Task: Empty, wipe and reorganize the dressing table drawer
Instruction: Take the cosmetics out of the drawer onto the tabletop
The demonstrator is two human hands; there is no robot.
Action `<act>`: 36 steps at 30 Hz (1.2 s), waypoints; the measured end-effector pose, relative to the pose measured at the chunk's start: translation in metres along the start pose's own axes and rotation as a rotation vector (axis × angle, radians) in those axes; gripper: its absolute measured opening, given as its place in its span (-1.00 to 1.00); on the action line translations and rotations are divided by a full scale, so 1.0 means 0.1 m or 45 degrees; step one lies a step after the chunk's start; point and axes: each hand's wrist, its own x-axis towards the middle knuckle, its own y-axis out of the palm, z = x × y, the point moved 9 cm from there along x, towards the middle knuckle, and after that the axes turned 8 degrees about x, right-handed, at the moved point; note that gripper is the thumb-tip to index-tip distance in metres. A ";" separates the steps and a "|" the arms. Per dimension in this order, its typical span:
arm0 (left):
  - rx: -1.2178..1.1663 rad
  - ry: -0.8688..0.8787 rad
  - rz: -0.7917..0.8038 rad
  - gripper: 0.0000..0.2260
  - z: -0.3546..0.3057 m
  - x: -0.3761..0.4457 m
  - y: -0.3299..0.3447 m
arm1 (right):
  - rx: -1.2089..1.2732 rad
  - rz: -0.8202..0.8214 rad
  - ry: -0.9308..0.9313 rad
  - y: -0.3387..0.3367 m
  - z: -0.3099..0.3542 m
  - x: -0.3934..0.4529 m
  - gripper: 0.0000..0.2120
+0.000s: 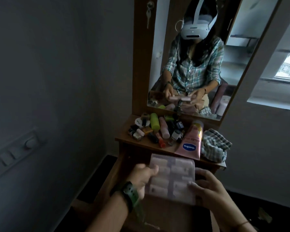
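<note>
**Item in hand: pink pack**

My left hand point(145, 177) and right hand point(208, 186) grip opposite edges of a flat pink-and-lilac soft plastic pack point(172, 179), held over the open wooden drawer point(107, 186), just before the pink Vaseline tube point(190, 144). Likely light, pliable, somewhat slick; best held by both edges.

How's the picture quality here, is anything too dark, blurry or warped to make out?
Head view: dim overall, left wall nearly black; daylight comes only from the window. The pink pack held by the left hand and right hand is smeared, print unreadable. Wide-angle lens tilts the mirror frame.
</note>
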 end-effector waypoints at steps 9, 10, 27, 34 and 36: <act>0.286 0.417 -0.405 -0.80 -1.56 0.53 -0.58 | -1.060 -0.002 -0.529 0.78 1.55 0.98 -0.65; 0.386 0.422 -0.467 -0.86 -1.65 0.61 -0.62 | -1.120 0.026 -0.470 0.86 1.59 1.14 -0.66; 1.118 0.509 -0.427 -0.71 -1.76 1.26 -0.44 | -1.673 -0.128 -0.310 1.02 1.51 1.83 -0.72; 1.239 0.464 -0.492 -0.53 -1.74 1.38 -0.47 | -1.716 -0.167 -0.464 1.07 1.59 1.71 -0.76; 1.205 0.488 -0.517 -0.59 -1.75 1.34 -0.47 | -1.728 -0.145 -0.510 1.11 1.61 1.66 -0.80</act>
